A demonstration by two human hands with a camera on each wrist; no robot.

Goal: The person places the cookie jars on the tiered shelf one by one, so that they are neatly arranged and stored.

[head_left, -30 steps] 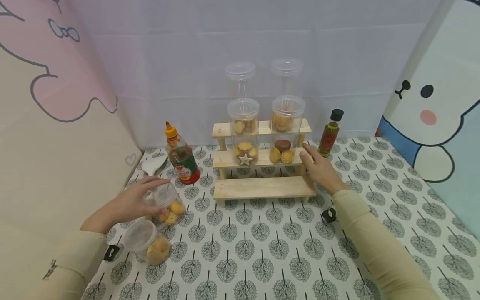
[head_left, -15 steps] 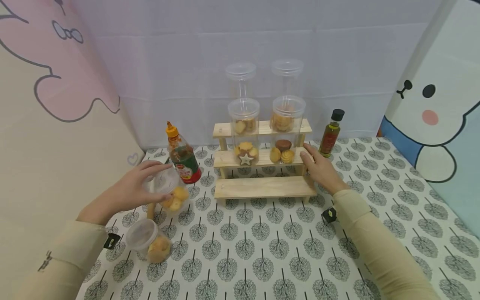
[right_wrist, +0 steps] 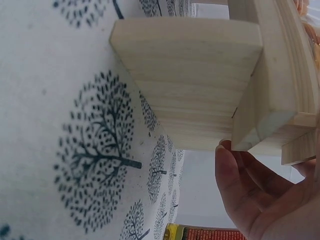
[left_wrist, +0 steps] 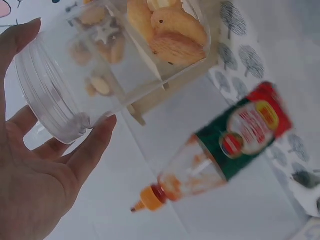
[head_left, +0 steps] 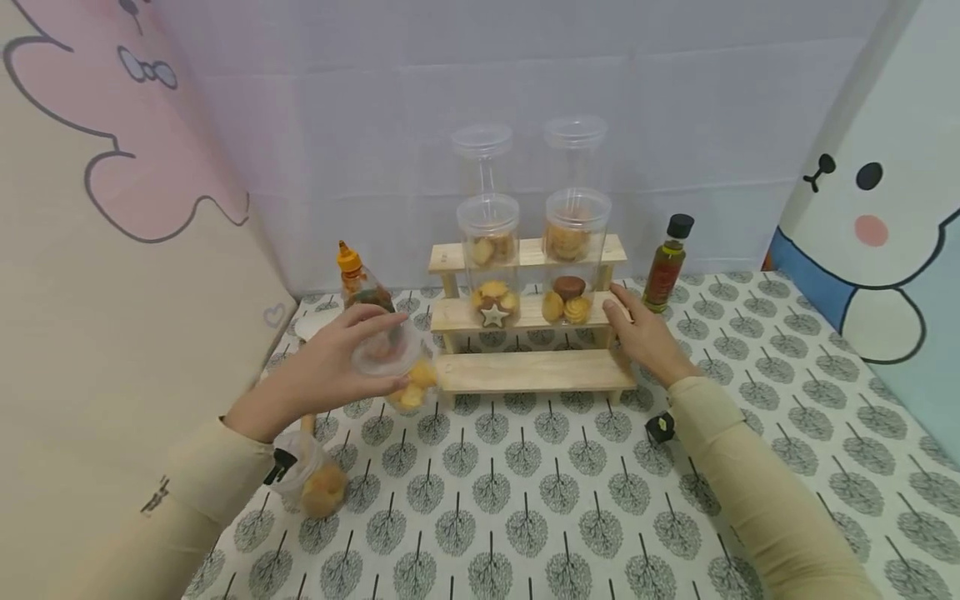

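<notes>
My left hand [head_left: 326, 362] grips a clear plastic jar [head_left: 386, 354] round its lid end, thumb on one side and fingers on the other. Yellow cookies [left_wrist: 175, 37] show at the far end of the jar, which is close to the left end of the bottom tier. My right hand [head_left: 651, 340] holds the right end of the middle tier of a wooden three-tier rack [head_left: 536, 371], its thumb and fingers at the board edge [right_wrist: 255, 132]. Lidded cookie jars stand on the rack's upper two tiers, among them a front one with a star cookie [head_left: 493, 312].
A sauce bottle [head_left: 360, 279] with an orange cap stands behind my left hand. Another cookie jar [head_left: 322, 490] is beneath my left forearm, near a white spoon [head_left: 313, 323]. An oil bottle [head_left: 665, 271] stands right of the rack. A patterned cloth [head_left: 525, 483] covers the table.
My left hand has lifted the cookie jar from the left of the table and carried it right, towards the rack. My right hand keeps its hold on the rack.
</notes>
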